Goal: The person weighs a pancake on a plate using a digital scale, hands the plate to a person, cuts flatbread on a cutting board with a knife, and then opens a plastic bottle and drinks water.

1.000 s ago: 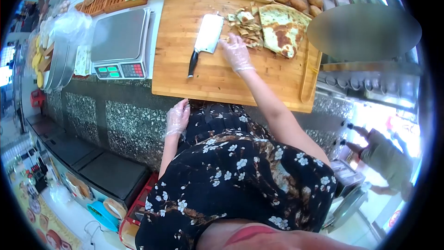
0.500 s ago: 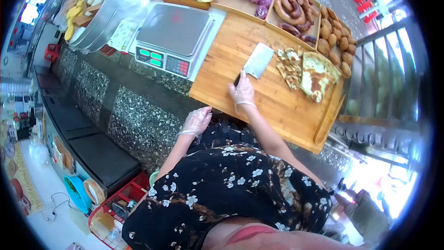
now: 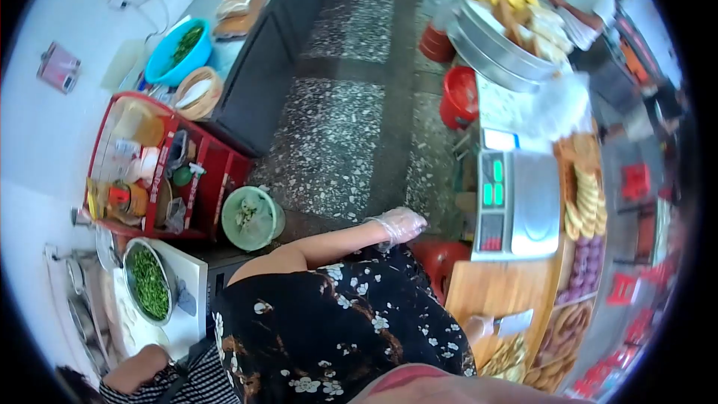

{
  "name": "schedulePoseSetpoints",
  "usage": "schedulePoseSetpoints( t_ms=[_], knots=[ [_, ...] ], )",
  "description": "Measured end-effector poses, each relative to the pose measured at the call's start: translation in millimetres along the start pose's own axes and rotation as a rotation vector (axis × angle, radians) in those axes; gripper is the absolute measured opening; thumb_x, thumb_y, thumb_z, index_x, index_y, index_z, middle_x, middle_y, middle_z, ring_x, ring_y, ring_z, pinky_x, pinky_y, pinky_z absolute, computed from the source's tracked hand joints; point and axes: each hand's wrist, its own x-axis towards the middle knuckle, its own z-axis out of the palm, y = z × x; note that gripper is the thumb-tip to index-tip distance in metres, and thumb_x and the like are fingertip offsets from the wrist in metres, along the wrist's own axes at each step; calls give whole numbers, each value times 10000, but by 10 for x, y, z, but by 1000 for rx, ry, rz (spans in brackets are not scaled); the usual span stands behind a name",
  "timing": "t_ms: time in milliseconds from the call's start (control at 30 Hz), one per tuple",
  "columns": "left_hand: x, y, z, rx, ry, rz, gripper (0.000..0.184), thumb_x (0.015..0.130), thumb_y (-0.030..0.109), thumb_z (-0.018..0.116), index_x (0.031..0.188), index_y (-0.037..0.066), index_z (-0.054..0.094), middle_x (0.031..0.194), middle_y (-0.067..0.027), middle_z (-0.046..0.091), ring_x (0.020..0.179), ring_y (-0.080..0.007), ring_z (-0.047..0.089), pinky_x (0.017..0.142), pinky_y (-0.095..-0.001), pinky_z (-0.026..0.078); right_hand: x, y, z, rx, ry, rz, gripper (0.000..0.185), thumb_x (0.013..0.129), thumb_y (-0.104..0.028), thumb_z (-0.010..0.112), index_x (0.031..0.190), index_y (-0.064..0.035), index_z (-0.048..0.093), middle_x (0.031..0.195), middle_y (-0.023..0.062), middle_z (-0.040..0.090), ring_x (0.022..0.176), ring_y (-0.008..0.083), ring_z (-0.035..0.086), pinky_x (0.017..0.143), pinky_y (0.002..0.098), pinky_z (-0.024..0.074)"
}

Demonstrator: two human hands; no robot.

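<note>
My left hand [image 3: 404,226], in a clear plastic glove, hangs over the floor in front of my body, its fingers curled together with nothing visible in them. On the wooden cutting board [image 3: 486,284], my gloved right hand [image 3: 479,327] is closed around the handle of a cleaver [image 3: 516,322], whose blade lies flat. Part of this hand is hidden by my floral top. Cut flatbread [image 3: 507,359] lies close to the blade. A digital scale [image 3: 535,206] with green displays stands beyond the board.
Trays of purple balls [image 3: 583,265] and brown rolls [image 3: 553,374] line the board's far side. Left are a green bin [image 3: 230,230], a red rack [image 3: 217,187] and a bowl of chopped greens [image 3: 149,284]. A person's arm [image 3: 134,370] is at lower left; another person [image 3: 591,4] stands upper right.
My view has swung left, bringing the rack, bin and greens nearer and shifting the board to the lower right. My left hand has moved away from the board's edge. The cleaver remains in my right hand.
</note>
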Motion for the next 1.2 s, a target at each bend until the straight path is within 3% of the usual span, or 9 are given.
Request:
schedulePoseSetpoints(
  t_ms=[133, 333, 400, 567, 800, 967, 1000, 1067, 1200],
  knots=[
    [-232, -556, -328, -34, 261, -217, 233, 810, 183, 493, 953, 58, 627, 889, -185, 638, 871, -355, 606, 775, -444, 483, 109, -443, 217, -61, -53, -66, 467, 728, -193, 667, 1123, -18, 490, 962, 159, 601, 882, 287, 582, 792, 357, 466],
    [-389, -1088, -534, -113, 215, -367, 287, 879, 224, 467, 1112, 85, 560, 1037, -178, 611, 968, -354, 577, 840, -441, 465, 443, -1065, 581, -93, -48, -77, 392, 747, -198, 668, 1067, -20, 529, 941, 146, 610, 866, 270, 589, 782, 341, 473],
    [-299, -1269, -528, -168, 341, -360, 231, 834, 195, 497, 996, 64, 595, 911, -184, 629, 877, -364, 594, 767, -454, 472, 630, -1300, 764, -96, -31, -85, 368, 753, -200, 668, 1048, -20, 542, 934, 142, 613, 860, 264, 591, 779, 336, 475],
    [289, -1688, -976, -154, 143, -377, 258, 847, 215, 486, 1045, 83, 586, 963, -178, 624, 916, -351, 593, 818, -428, 469, 1224, -1955, 1327, -60, 96, -56, 310, 769, -204, 669, 1002, -22, 575, 916, 131, 621, 846, 250, 597, 770, 323, 481],
    [1298, -2363, -2273, -55, 255, -313, 276, 860, 238, 471, 1073, 90, 565, 989, -174, 618, 943, -345, 580, 837, -435, 452, 2381, -3599, 2340, 493, 400, -374, 241, 792, -210, 670, 937, -24, 621, 891, 116, 631, 827, 230, 605, 759, 305, 489],
    [1295, -2885, -3039, -111, 423, -542, 321, 895, 256, 418, 1128, 78, 548, 1046, -177, 606, 986, -321, 578, 875, -430, 447, 702, -6958, 2156, 816, -307, -930, 159, 842, -88, 593, 979, -10, 616, 918, 124, 640, 842, 226, 605, 772, 316, 492],
    [1224, -3063, -3056, -33, 450, -616, 316, 890, 250, 422, 1118, 76, 556, 1040, -171, 610, 970, -318, 587, 858, -424, 462, 299, -7426, 1989, 893, -578, -830, 147, 842, -80, 583, 961, 0, 618, 904, 127, 645, 835, 230, 603, 782, 329, 484],
    [994, -3151, -3488, -107, 282, -830, 291, 874, 220, 437, 1088, 83, 578, 1017, -159, 621, 923, -321, 606, 806, -407, 494, -174, -8093, 2040, 940, -792, -1011, 135, 826, -55, 590, 943, -2, 628, 934, 104, 643, 853, 188, 589, 808, 302, 465],
    [657, -3503, -3157, -67, 769, -955, 265, 842, 174, 490, 1075, 91, 585, 960, -149, 637, 865, -327, 619, 774, -412, 507, -750, -8757, 2251, 1022, -1113, -1228, 128, 836, -8, 554, 947, 13, 613, 893, 71, 626, 823, 140, 563, 783, 273, 455]
  ],
)
